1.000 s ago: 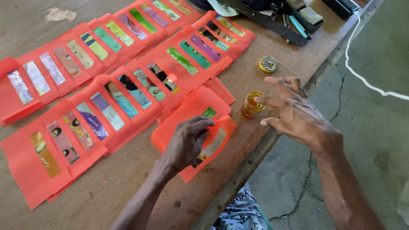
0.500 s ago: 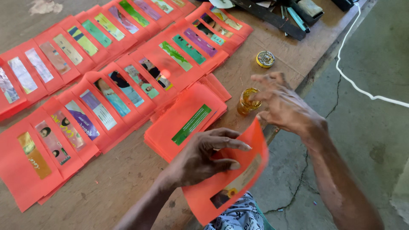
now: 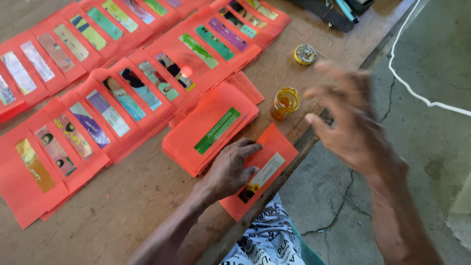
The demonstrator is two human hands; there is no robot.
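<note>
My left hand (image 3: 230, 169) presses flat on an orange paper envelope (image 3: 277, 157) that lies at the table's near edge, its pale label strip facing up. Just left of it sits a stack of orange envelopes (image 3: 208, 130) with a green strip on top. My right hand (image 3: 351, 122) hovers blurred over the table edge, fingers spread and holding nothing, close to a small open jar of amber liquid (image 3: 285, 102). The jar's yellow lid (image 3: 305, 54) lies farther back.
Several rows of orange envelopes with coloured strips (image 3: 113, 83) overlap across the wooden table (image 3: 122, 211). Dark tools (image 3: 343, 12) lie at the far edge. A white cable (image 3: 417, 93) runs over the cracked concrete floor on the right. Patterned cloth (image 3: 267, 240) shows below.
My left hand lifted one envelope off the stack, swung it right and laid it flat at the table edge. My right hand has shifted slightly right and is blurred with motion.
</note>
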